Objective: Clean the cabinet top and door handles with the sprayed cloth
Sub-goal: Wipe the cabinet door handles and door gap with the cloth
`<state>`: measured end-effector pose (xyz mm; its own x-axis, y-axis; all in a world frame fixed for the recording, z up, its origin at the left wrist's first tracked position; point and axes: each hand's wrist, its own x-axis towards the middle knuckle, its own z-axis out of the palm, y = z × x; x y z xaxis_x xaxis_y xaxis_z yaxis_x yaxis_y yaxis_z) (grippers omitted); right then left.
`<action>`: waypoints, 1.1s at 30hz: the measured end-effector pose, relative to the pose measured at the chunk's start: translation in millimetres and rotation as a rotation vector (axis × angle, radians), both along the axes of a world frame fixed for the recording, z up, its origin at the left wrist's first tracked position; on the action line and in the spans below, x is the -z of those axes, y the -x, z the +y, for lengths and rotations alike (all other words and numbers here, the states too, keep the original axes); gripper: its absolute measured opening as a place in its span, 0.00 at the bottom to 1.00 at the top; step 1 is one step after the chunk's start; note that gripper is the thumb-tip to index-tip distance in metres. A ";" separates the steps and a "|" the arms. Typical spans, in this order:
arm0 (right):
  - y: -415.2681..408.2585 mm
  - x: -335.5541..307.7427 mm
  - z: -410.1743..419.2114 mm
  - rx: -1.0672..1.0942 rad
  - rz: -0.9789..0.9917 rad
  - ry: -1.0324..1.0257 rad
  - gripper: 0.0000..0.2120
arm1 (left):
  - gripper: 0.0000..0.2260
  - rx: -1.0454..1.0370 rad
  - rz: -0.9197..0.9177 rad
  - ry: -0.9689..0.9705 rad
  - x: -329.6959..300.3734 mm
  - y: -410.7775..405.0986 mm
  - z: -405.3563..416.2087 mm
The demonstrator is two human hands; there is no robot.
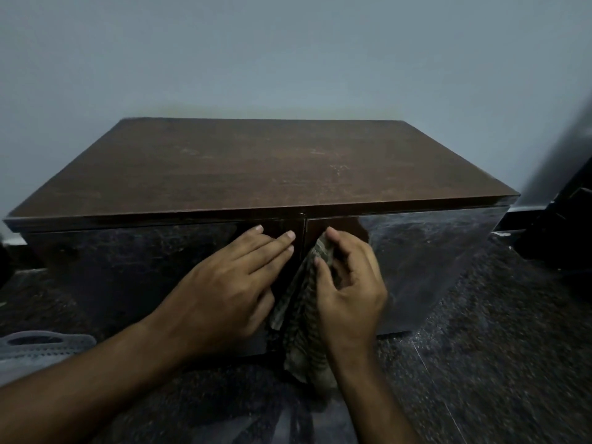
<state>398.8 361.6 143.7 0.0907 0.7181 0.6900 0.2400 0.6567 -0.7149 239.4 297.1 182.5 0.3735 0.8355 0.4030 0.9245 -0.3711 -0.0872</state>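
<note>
Low brown cabinet [256, 168] seen from above, its glossy doors meeting at a central seam. The left hand [230, 283] lies flat with straight fingers against the left door [128, 267], at 9 o'clock from the seam. At 3 o'clock, the right hand [349, 283] grips the striped cloth [304, 331] in curled fingers at the right door's [416, 257] inner edge; the cloth hangs toward the dark floor [480, 363].

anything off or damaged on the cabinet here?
Nothing spilled or askew. The cabinet top shows faint pale scuffs or smears right of centre. Doors look closed; the cloth hangs from the right hand.
</note>
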 end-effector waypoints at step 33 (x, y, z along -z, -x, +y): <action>59.6 -3.3 -7.6 -0.069 -0.152 -0.311 0.08 | 0.17 -0.123 -0.134 -0.162 1.5 37.6 -25.6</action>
